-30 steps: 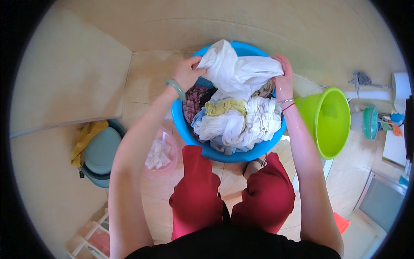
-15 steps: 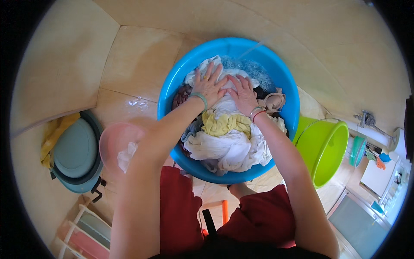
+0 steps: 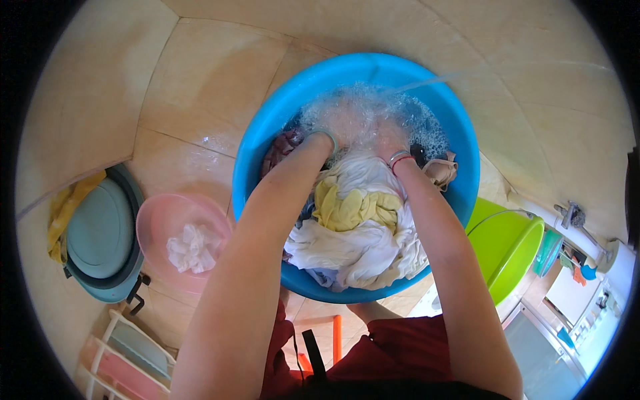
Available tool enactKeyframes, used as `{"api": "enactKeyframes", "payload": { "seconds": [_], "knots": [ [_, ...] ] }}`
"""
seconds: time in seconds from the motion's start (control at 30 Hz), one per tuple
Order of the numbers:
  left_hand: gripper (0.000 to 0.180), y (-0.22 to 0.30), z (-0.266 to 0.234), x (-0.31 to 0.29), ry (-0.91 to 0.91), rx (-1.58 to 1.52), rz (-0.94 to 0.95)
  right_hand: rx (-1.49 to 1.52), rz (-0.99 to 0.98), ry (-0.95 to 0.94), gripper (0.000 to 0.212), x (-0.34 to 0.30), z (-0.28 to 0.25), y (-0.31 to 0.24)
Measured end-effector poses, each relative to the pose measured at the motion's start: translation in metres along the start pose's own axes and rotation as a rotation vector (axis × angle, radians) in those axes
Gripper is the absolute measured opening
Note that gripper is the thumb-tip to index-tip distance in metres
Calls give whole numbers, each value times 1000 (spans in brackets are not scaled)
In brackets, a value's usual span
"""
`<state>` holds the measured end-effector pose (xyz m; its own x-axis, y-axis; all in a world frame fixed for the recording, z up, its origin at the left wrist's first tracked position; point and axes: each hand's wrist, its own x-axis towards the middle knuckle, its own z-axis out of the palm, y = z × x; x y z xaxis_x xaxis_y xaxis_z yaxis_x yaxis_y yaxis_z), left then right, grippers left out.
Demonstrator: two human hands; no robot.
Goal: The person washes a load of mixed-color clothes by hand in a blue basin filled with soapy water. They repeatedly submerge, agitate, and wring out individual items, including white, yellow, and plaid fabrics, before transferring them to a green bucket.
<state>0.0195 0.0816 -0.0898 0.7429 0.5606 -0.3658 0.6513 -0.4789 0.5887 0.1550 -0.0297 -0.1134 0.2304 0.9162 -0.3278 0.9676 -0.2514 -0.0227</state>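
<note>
A big blue basin (image 3: pixel 360 65) holds wet laundry and foamy water (image 3: pixel 427 123). My left hand (image 3: pixel 340 125) and my right hand (image 3: pixel 393 139) are both down in the froth at its far side, over or among the clothes. Foam and splashing blur the fingers, so their grip is hidden. Between my forearms lies a heap of white cloth (image 3: pixel 333 250) with a yellow cloth (image 3: pixel 353 208) on top. A beige padded garment (image 3: pixel 441 171) rests by my right wrist, and a dark red patterned cloth (image 3: pixel 279 150) by my left. A thin water stream (image 3: pixel 421 84) enters from the upper right.
On the left, a pink basin (image 3: pixel 150 223) contains a crumpled white item (image 3: pixel 195 248). Beyond it are a grey-blue tub (image 3: pixel 100 230) and a white-framed rack (image 3: pixel 130 347). A lime-green bucket (image 3: pixel 501 252) stands right of the basin, near a wall tap (image 3: pixel 572 217).
Both hands have gone from lying spread on the white cloth to down in the foamy water. White cloth at the far side has sunk under the froth. The view has shifted slightly.
</note>
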Motion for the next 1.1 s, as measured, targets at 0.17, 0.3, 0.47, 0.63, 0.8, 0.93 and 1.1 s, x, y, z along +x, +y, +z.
{"api": "enactKeyframes", "payload": {
  "seconds": [0.17,0.3,0.47,0.63,0.8,0.93,1.1],
  "knots": [
    [45,-19,8,12,55,117,117,398,404,-195,31,27,-20,-22],
    [48,17,-27,0,-122,50,-48,741,339,-8,38,19,-40,-2],
    [54,-7,-23,-39,360,-481,9,1308,125,221,23,-4,-76,-6],
    [61,41,-47,-74,270,-1514,-352,951,-131,491,14,-80,-194,-48],
    [53,69,-76,-98,-482,-2291,21,414,-434,743,21,-138,-205,-92],
    [49,91,-68,-98,-242,-2232,-29,430,-418,788,34,-146,-182,-114],
    [36,86,-55,-91,-278,-2273,27,496,-306,857,47,-132,-172,-124]
  ]
}}
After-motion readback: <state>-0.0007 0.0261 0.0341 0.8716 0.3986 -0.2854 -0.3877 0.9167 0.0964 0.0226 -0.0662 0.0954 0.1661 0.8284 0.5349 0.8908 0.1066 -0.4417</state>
